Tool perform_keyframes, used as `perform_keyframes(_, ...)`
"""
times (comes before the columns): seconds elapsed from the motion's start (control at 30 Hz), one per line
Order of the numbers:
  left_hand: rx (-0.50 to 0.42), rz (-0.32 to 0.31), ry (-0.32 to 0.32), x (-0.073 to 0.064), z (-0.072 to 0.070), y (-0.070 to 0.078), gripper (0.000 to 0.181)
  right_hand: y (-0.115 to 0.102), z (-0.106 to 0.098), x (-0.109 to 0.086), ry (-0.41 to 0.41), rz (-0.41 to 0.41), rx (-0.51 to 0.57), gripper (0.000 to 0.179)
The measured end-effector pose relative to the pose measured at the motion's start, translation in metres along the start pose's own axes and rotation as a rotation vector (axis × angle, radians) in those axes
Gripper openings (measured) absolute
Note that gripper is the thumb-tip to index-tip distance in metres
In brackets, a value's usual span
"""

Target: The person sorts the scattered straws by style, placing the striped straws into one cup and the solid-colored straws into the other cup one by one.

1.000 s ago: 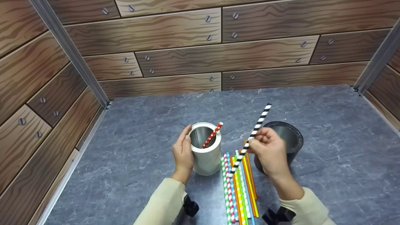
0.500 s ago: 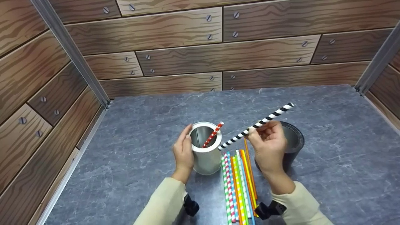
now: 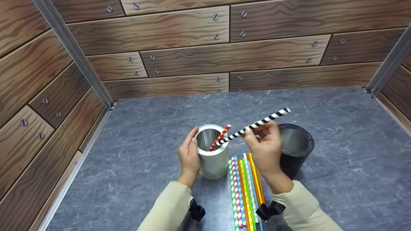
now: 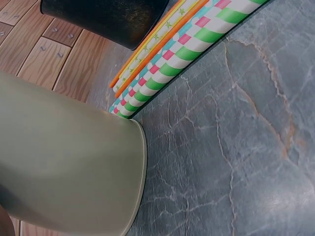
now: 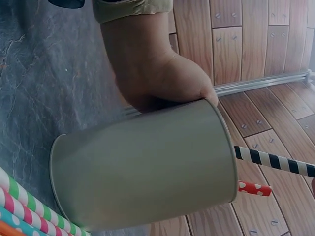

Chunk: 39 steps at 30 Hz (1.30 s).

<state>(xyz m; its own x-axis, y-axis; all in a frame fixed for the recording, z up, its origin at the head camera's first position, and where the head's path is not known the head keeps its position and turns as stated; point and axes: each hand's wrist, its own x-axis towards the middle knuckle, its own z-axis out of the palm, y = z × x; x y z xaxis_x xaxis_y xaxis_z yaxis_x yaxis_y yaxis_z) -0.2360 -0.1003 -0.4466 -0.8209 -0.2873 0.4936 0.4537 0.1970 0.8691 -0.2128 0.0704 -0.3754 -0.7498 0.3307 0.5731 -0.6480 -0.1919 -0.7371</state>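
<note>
My left hand (image 3: 188, 157) holds the left side of an upright white can (image 3: 213, 165), thumb near the rim. Inside the can leans a red straw with white dots (image 3: 226, 129), its top above the rim. Between thumb and fingers my right hand (image 3: 267, 149) pinches a black-and-white striped paper straw (image 3: 271, 118). It slants down to the left, its lower end over the can's mouth beside the red straw. In the right wrist view this striped straw (image 5: 275, 161) meets the can's rim (image 5: 227, 142); its tip is hidden there.
Several coloured paper straws (image 3: 245, 189) lie side by side on the grey marbled table (image 3: 144, 134), just right of the white can. A black can (image 3: 292, 163) stands upright behind my right hand. Wood-patterned walls (image 3: 183, 64) enclose the back and sides.
My right hand has moved left, swinging the striped straw from steep to slanted and bringing its lower end from above the loose straws to the white can's mouth. The left hand stays.
</note>
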Motion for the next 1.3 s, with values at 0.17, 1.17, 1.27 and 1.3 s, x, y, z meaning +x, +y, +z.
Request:
perform_keyframes(0.17, 0.004, 0.002, 0.001, 0.0, 0.0, 0.0, 0.036, 0.008, 0.004, -0.001, -0.012, -0.028, -0.092, 0.018)
perform_keyframes(1.17, 0.002, 0.017, 0.026, 0.0, 0.002, 0.0, 0.035, 0.041, 0.004, -0.013, -0.222, -0.04, -0.423, 0.02)
perform_keyframes(1.27, 0.0, 0.026, 0.03, 0.001, 0.002, 0.0, 0.035, 0.04, 0.005, -0.01, -0.24, 0.024, -0.479, 0.019)
perform_keyframes(1.3, 0.0, 0.031, 0.032, 0.001, 0.002, -0.001, 0.034, 0.039, 0.005, -0.01, -0.245, 0.045, -0.49, 0.018)
